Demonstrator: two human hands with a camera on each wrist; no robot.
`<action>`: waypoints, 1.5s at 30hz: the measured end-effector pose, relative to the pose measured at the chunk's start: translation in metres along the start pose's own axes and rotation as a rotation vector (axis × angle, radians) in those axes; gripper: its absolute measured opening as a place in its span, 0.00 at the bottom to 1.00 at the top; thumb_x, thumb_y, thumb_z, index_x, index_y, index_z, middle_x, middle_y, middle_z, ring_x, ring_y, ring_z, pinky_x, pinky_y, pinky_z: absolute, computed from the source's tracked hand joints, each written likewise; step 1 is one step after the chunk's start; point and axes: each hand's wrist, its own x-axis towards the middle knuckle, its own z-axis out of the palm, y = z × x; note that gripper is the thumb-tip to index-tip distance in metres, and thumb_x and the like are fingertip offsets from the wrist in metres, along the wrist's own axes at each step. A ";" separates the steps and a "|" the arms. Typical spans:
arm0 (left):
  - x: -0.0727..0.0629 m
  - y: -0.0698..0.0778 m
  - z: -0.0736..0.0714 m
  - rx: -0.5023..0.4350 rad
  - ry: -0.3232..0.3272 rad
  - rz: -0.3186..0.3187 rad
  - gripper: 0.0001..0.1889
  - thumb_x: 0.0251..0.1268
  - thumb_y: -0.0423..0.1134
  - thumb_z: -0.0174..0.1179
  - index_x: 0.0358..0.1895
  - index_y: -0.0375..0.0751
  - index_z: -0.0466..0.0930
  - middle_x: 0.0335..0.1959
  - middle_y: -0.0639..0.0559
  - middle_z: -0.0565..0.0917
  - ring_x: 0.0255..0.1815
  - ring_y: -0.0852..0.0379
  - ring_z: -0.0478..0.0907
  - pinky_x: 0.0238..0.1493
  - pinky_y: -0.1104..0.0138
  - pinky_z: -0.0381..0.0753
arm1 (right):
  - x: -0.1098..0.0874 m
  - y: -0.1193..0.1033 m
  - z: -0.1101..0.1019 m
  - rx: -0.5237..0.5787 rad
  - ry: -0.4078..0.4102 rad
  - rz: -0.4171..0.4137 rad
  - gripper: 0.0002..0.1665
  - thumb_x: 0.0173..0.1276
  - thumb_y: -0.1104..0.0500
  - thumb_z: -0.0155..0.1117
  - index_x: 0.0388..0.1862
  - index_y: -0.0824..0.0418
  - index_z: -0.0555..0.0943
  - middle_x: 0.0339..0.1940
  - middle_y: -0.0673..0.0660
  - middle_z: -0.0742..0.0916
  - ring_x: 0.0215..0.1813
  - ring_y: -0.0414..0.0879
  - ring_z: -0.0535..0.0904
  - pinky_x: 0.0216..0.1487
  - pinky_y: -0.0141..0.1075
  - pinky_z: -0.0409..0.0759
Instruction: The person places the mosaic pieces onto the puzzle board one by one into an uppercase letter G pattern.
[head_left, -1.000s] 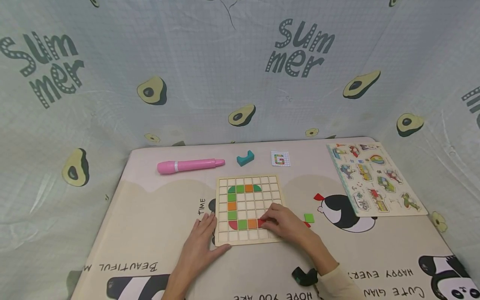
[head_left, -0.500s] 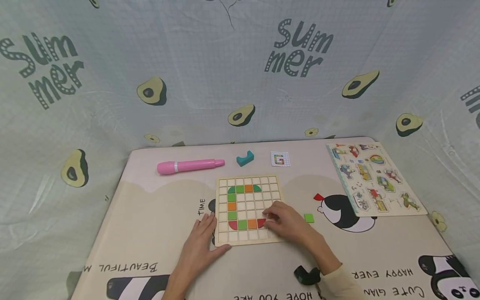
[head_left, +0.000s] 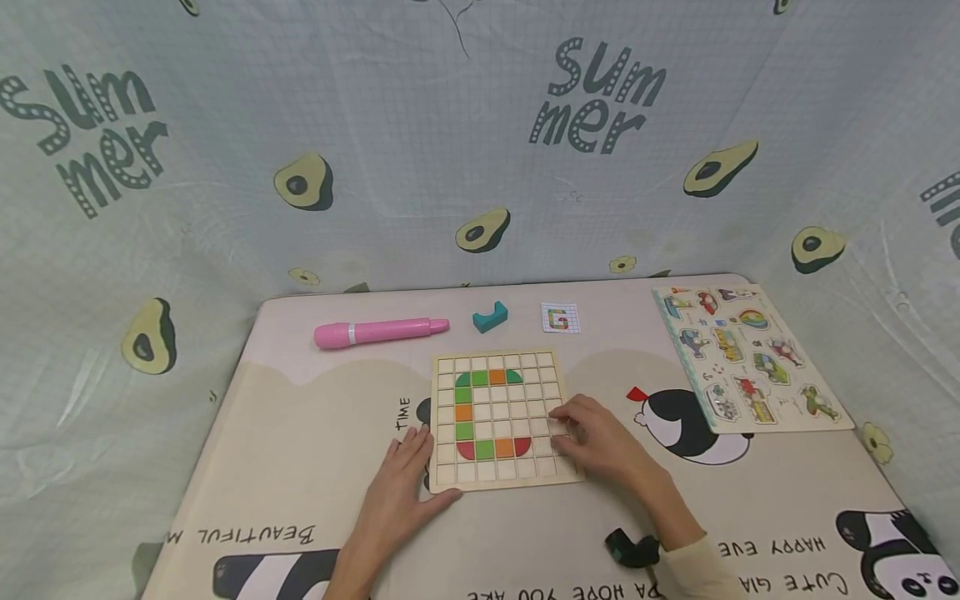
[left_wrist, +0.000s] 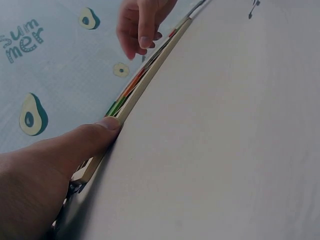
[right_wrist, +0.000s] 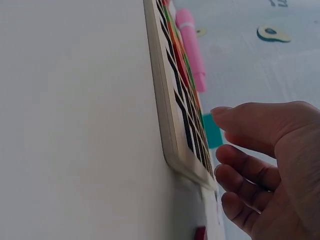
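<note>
A wooden grid board (head_left: pixel 501 411) lies on the table, with green, orange and red tiles in its cells forming a C-like shape. A red rounded tile (head_left: pixel 522 447) sits at the right end of the lower row. My left hand (head_left: pixel 397 496) rests along the board's left side, its thumb (left_wrist: pixel 100 131) against the near edge. At the board's right edge hovers my right hand (head_left: pixel 603 442), fingers loosely bent and nothing between them. The loose green square tile seen earlier is hidden by this hand now.
Behind the board lie a pink pen-like stick (head_left: pixel 382 332), a teal notched block (head_left: pixel 491 317) and a small card (head_left: pixel 561 318) with a G pattern. A picture puzzle board (head_left: pixel 738 358) lies at the right. A dark curved object (head_left: pixel 632 550) is near my right wrist.
My right hand has let go of the red rounded tile, leaving it in its cell, and moved right to the board's edge. My left hand has stayed in place.
</note>
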 end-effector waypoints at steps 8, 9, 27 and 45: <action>0.001 -0.001 0.001 0.003 -0.010 0.001 0.47 0.52 0.63 0.71 0.69 0.31 0.72 0.71 0.39 0.74 0.76 0.43 0.67 0.81 0.52 0.62 | -0.010 0.019 -0.011 -0.009 0.041 0.046 0.19 0.62 0.57 0.73 0.53 0.54 0.84 0.45 0.45 0.84 0.47 0.39 0.77 0.50 0.38 0.86; 0.001 -0.002 0.001 0.002 -0.013 0.000 0.47 0.52 0.63 0.71 0.69 0.31 0.72 0.72 0.39 0.74 0.76 0.43 0.67 0.81 0.51 0.62 | -0.011 0.022 -0.012 -0.007 0.043 0.054 0.19 0.62 0.57 0.73 0.53 0.53 0.83 0.45 0.45 0.84 0.47 0.40 0.77 0.50 0.39 0.86; 0.001 0.002 -0.001 -0.012 -0.033 -0.035 0.49 0.51 0.64 0.71 0.71 0.34 0.70 0.74 0.42 0.71 0.78 0.45 0.64 0.83 0.55 0.57 | -0.036 0.054 -0.030 -0.055 0.098 0.105 0.17 0.62 0.59 0.73 0.50 0.54 0.84 0.47 0.48 0.85 0.49 0.44 0.79 0.51 0.44 0.85; -0.001 0.001 -0.001 -0.020 -0.039 -0.039 0.49 0.51 0.63 0.71 0.71 0.33 0.70 0.74 0.41 0.70 0.78 0.44 0.64 0.83 0.54 0.58 | -0.044 0.065 -0.031 -0.097 0.043 0.113 0.15 0.63 0.60 0.72 0.49 0.57 0.84 0.46 0.49 0.83 0.51 0.45 0.76 0.54 0.45 0.85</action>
